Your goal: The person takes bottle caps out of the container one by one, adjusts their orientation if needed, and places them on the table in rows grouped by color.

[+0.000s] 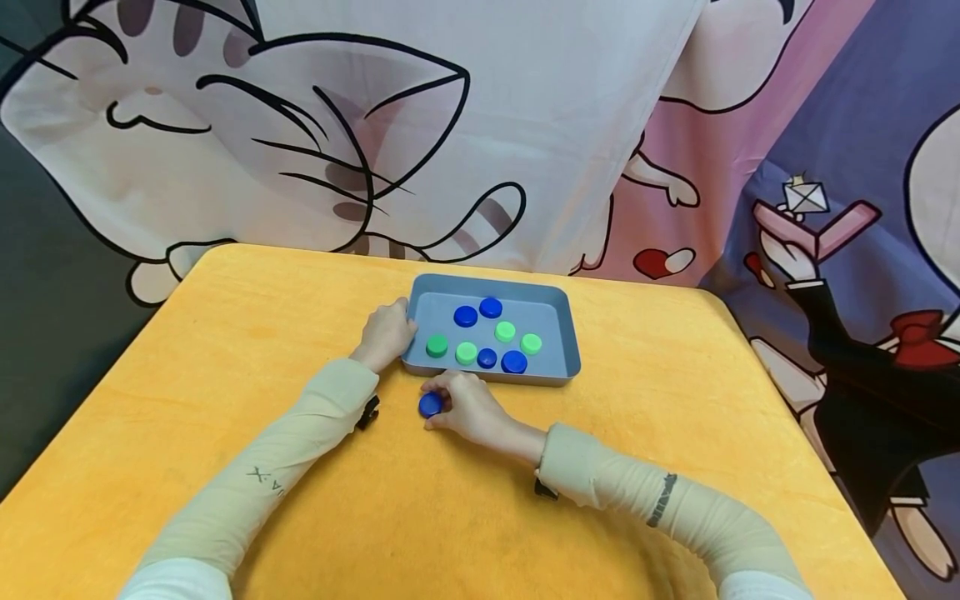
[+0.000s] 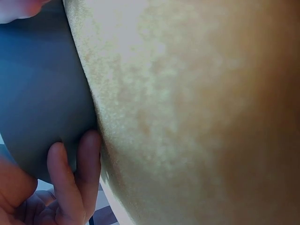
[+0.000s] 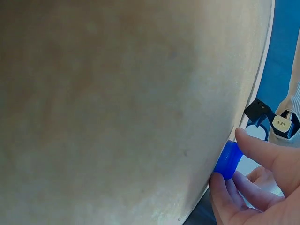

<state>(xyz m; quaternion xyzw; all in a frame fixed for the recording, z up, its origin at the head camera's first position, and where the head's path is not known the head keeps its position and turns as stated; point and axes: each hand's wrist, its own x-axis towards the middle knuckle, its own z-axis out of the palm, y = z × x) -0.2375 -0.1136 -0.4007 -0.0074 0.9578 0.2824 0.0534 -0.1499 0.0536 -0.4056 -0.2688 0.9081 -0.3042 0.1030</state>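
A shallow grey-blue tray (image 1: 551,317) lies on the yellow table. My left hand (image 1: 385,335) grips it by its left side; in the left wrist view two fingers (image 2: 87,159) press against the tray's outer wall (image 2: 42,93). In front of the tray's near rim, my right hand (image 1: 472,407) pinches a blue bottle cap (image 1: 430,405) between thumb and fingers. The right wrist view shows that cap (image 3: 228,159) standing on edge close over the table. Inside the tray lie several caps: blue ones (image 1: 491,307), light green ones (image 1: 505,332) and a darker green one (image 1: 437,346).
The yellow table (image 1: 247,333) extends around the tray on all sides. A cloth printed with cartoon figures (image 1: 300,125) hangs right behind its far edge. Each wrist wears a small black camera mount, such as the left one (image 1: 367,412).
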